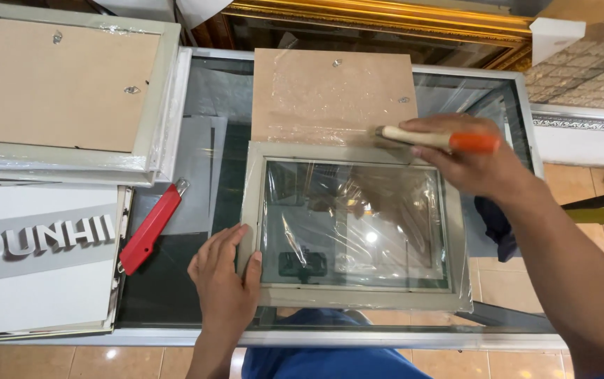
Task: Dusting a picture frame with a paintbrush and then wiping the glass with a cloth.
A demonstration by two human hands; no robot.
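A pale grey picture frame [354, 298] lies face down on a glass-topped table [386, 340], its glass pane partly covered with loose clear plastic film. My left hand [225, 281] presses flat on the frame's lower left corner. My right hand [474, 158] grips a tool with a wooden shaft and orange handle [442, 139], whose tip rests at the frame's upper right edge. A brown backing board [330, 91] with small metal hangers lies just beyond the frame, touching its top edge.
A red utility knife [149, 230] lies left of the frame. At upper left sits a stack of face-down frames [70, 84]; below it, a white printed board [35, 260]. A gold ornate frame [386, 17] runs along the back. A dark cloth [495, 224] hangs at the right.
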